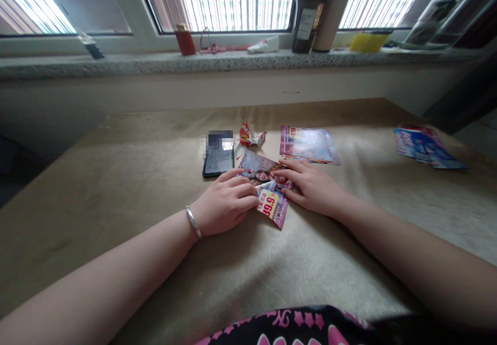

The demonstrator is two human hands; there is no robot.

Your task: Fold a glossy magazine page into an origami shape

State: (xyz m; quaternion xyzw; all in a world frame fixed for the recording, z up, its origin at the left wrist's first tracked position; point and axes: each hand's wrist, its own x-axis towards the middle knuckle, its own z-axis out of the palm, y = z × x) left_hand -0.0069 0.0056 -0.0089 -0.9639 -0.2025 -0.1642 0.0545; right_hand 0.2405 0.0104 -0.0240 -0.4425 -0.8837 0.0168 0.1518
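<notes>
A colourful printed leaflet (267, 192), partly folded, lies on the tan table (128, 179) in front of me. My left hand (225, 203), with a silver bangle at the wrist, presses its curled fingers on the leaflet's left side. My right hand (310, 187) lies on the leaflet's right side, its fingers together and pressing the paper down. A black phone (218, 154) lies just beyond my left hand. A small folded paper figure (250, 135) stands behind the leaflet.
A pink flyer (308, 145) lies beyond my right hand and blue flyers (427, 147) lie at the far right. The stone windowsill (155, 63) holds a red cup (185, 40), a dark jar (308, 21) and a yellow box (367, 41).
</notes>
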